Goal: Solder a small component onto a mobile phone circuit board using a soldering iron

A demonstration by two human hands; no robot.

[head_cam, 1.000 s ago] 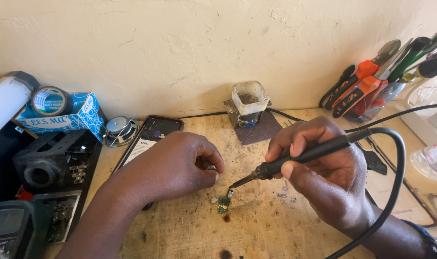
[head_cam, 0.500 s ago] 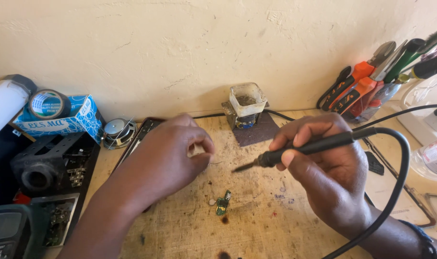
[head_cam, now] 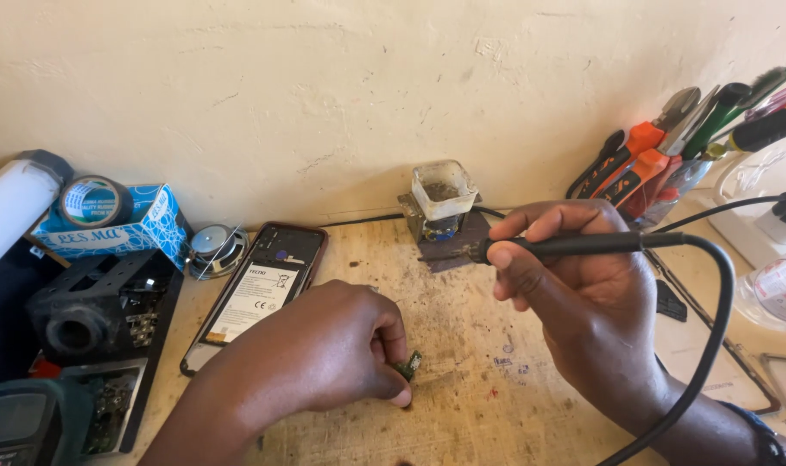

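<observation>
Head view: left hand [head_cam: 324,354] pinches small green board [head_cam: 409,365]; right hand [head_cam: 583,293] clamped on soldering iron [head_cam: 574,246]; opened phone [head_cam: 259,289] beside.

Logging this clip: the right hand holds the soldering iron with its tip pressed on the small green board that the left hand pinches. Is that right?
Not quite. In the head view the soldering iron in the right hand has its tip raised near the small clear pot, away from the small green board. The left hand does pinch that board.
</observation>
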